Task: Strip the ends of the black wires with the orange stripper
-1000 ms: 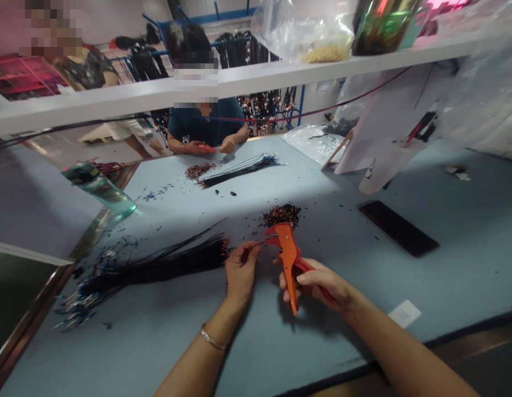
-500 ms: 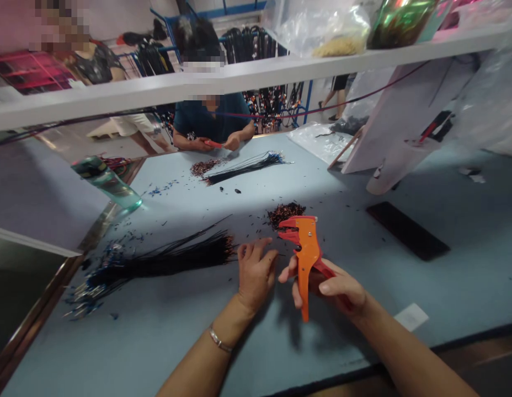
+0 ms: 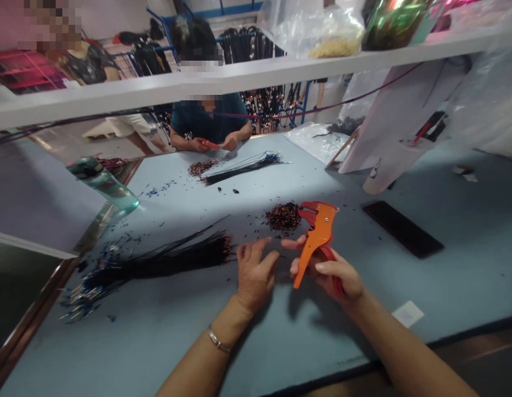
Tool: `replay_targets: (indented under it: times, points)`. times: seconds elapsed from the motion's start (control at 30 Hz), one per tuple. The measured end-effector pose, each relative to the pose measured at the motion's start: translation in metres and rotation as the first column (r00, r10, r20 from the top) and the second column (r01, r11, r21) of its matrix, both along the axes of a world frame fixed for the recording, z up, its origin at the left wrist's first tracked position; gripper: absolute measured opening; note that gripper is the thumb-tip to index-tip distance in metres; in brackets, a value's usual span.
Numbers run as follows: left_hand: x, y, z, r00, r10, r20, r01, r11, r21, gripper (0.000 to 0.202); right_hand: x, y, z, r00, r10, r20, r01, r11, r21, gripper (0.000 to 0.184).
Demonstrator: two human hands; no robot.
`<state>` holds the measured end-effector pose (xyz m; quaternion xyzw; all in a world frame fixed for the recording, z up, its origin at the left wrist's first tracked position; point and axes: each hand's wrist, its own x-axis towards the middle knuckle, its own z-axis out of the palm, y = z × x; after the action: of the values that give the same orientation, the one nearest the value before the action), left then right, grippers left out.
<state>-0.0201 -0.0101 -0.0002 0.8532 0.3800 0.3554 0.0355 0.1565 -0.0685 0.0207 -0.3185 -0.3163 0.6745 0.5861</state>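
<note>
Looks like the gap between two wires, honestly. Holding the orange wire stripper (image 3: 318,234) up off the table (image 3: 239,353) in the right hand (image 3: 332,275), with fingers wrapped round the lower handle and thumb laid along the top. Tool head tipped up and away to the right, just right of the little pile of stripped bits (image 3: 283,216). Can't see anything caught in the tool's mouth, though hard to be sure at this size.

Hovering the left hand (image 3: 254,270) low over the table with fingers loosely spread, holding nothing, tips near the cut ends of the big bundle of black wires (image 3: 169,259) lying off to the left. Not touching the bundle as far as can be made out.

So probably: stripper free, no strand in either hand. Guessing the next move calls for pinching a single strand out of that bundle end without dragging its neighbours along, then bringing the stripper head back down and left to meet the tip square on. No real clash with the black phone (image 3: 401,227) to the right or the co-worker (image 3: 210,121) across the table, both well apart.
</note>
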Motion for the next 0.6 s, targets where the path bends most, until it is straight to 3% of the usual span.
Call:
replay_targets:
  times: [0.13,0.23,0.3,0.4,0.6]
  points:
    - [-0.001,0.005,-0.003,0.962,-0.007,0.274,0.082,0.961,-0.263,0.013,0.003,0.002,-0.002,0.995,0.041,-0.095,-0.04,0.999,0.009,0.041]
    - [-0.002,0.01,-0.005,0.842,0.162,0.514,0.14,0.855,-0.5,0.013,0.004,0.002,-0.003,0.987,0.104,-0.122,-0.103,0.995,0.015,0.039]
    - [-0.004,0.014,-0.005,0.752,0.284,0.595,0.164,0.793,-0.586,0.017,0.003,0.002,-0.004,0.982,0.161,-0.101,-0.163,0.987,-0.007,0.039]
    - [-0.004,0.016,-0.005,0.681,0.345,0.646,0.201,0.76,-0.618,0.021,0.0,0.0,-0.005,0.966,0.258,-0.024,-0.26,0.963,-0.069,0.038]
    - [-0.004,0.015,-0.005,0.686,0.317,0.654,0.206,0.778,-0.594,0.019,-0.004,-0.003,-0.007,0.922,0.385,0.036,-0.381,0.921,-0.083,0.039]
